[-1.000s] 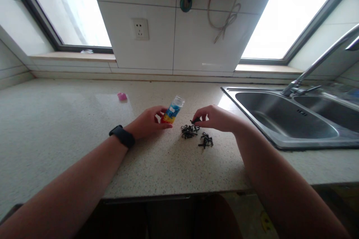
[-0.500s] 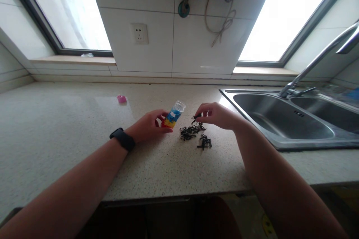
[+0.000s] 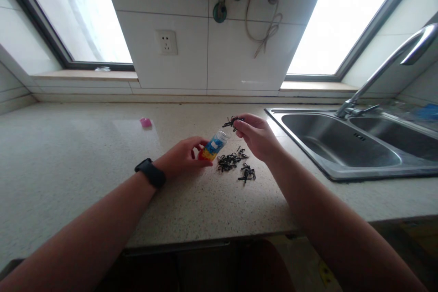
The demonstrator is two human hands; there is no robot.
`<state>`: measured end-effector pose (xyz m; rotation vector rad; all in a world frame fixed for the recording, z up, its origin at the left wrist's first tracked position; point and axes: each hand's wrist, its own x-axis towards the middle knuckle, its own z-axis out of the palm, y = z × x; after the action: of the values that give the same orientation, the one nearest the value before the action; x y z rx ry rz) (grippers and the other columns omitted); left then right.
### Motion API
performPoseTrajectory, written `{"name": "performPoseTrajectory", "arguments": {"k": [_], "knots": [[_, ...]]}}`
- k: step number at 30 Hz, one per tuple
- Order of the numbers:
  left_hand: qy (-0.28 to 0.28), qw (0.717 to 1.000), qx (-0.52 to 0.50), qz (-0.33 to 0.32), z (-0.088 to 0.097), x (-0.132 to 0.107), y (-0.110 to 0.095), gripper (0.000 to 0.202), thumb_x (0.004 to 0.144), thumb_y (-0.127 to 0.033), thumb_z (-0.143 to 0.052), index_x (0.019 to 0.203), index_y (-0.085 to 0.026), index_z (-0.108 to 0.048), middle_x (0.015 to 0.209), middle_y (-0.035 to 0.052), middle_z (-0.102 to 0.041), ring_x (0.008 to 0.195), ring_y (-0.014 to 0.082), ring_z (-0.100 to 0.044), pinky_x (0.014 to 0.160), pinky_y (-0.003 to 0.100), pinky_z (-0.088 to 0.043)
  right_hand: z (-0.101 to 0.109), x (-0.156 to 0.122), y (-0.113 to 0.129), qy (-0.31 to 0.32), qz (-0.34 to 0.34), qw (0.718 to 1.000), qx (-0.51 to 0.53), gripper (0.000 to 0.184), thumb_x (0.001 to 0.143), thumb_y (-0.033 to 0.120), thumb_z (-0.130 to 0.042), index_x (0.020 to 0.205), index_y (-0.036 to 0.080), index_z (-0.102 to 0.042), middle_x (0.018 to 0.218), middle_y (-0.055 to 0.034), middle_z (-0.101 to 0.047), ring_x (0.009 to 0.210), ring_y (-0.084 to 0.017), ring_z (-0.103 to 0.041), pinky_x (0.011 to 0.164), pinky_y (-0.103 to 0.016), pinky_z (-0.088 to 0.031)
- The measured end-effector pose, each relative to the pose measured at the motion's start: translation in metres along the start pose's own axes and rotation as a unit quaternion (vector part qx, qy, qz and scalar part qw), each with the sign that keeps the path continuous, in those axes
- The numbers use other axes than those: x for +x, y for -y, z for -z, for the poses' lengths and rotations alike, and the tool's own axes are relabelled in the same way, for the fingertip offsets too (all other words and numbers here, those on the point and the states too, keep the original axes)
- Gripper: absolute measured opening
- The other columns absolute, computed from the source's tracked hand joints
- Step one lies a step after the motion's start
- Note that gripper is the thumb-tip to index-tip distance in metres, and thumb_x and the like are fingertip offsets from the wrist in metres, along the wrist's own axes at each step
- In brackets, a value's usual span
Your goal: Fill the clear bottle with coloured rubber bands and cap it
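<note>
My left hand (image 3: 190, 154) is closed round a small clear jar (image 3: 214, 145) showing blue, yellow and red bands of colour. The jar is tilted, its open mouth up and to the right. Above and just right of that mouth, my right hand (image 3: 255, 134) pinches a clump of small black looped bands (image 3: 231, 122). Below, more of these bands lie on the counter in a larger pile (image 3: 228, 161) and a smaller pile (image 3: 247, 173). Whether they are elastic or stiff I cannot tell.
A small pink object (image 3: 145, 122) sits on the speckled counter (image 3: 85, 155) at the left. To the right is a steel sink (image 3: 342, 141) with a tall faucet (image 3: 379, 66). A tiled wall with a power socket (image 3: 166, 42) stands behind.
My right hand has lifted a clump of black bands from the pile and moved it up and left, near the jar's mouth. My left hand still holds the jar in about the same place.
</note>
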<state>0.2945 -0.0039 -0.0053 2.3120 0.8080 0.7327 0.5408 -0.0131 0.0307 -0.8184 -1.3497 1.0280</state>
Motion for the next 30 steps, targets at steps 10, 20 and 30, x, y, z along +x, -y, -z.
{"name": "performPoseTrajectory", "arguments": {"k": [10, 20, 30], "knots": [[-0.004, 1.0, -0.006, 0.01, -0.002, 0.001, -0.002, 0.053, 0.078, -0.05, -0.076, 0.119, -0.02, -0.061, 0.104, 0.007, -0.066, 0.083, 0.0169, -0.061, 0.067, 0.029, -0.05, -0.009, -0.002, -0.007, 0.02, -0.055, 0.996, 0.069, 0.032, 0.069, 0.043, -0.081, 0.086, 0.021, -0.066, 0.084, -0.0028, -0.059, 0.068, -0.011, -0.045, 0.057, -0.028, -0.037], [-0.005, 1.0, -0.001, 0.01, -0.004, 0.002, 0.002, 0.054, 0.077, -0.05, -0.076, 0.12, -0.02, -0.061, 0.103, 0.0067, -0.066, 0.078, 0.0163, -0.06, 0.065, 0.029, -0.05, -0.015, -0.002, -0.015, 0.027, -0.053, 0.997, 0.039, 0.033, 0.072, 0.045, -0.079, 0.09, 0.02, -0.066, 0.083, -0.0018, -0.059, 0.067, -0.011, -0.045, 0.056, -0.026, -0.036], [-0.012, 1.0, -0.007, 0.016, -0.005, 0.003, 0.0, 0.055, 0.078, -0.051, -0.075, 0.121, -0.02, -0.061, 0.105, 0.0067, -0.066, 0.083, 0.0172, -0.061, 0.066, 0.029, -0.051, -0.021, -0.004, -0.014, 0.029, -0.061, 0.995, 0.076, 0.036, 0.07, 0.047, -0.08, 0.092, 0.021, -0.067, 0.091, -0.0033, -0.062, 0.069, -0.011, -0.047, 0.058, -0.026, -0.04]]}}
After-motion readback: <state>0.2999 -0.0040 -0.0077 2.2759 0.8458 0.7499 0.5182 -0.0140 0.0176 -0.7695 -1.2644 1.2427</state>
